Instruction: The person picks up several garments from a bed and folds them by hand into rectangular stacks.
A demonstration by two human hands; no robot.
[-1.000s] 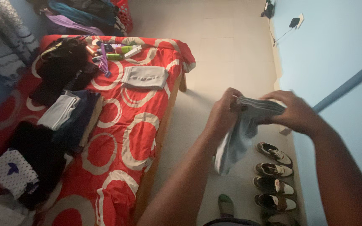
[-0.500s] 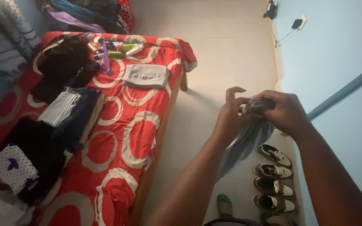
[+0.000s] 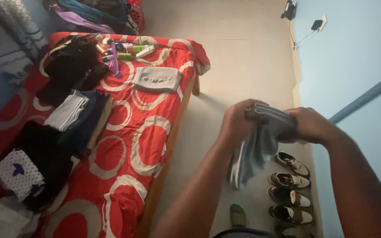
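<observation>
Grey garment (image 3: 261, 143): soft cloth, bunched at top, loose end hanging down; held in the air over the tiled floor (image 3: 239, 57), right of the bed. Left hand (image 3: 237, 121): fingers curled closed on the garment's left top edge. Right hand (image 3: 309, 125): fist clenched on its right top edge. Bed (image 3: 128, 150): red cover with pale rings, carrying folded clothes and bottles. Shoes (image 3: 289, 185): rowed near the blue wall (image 3: 358, 48).

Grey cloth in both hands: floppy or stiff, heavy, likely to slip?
Probably floppy: the grey cloth sags below the left hand and right hand. Likely light, since it bunches easily between them. Slipping seems unlikely; fabric folds around fingers.
</observation>
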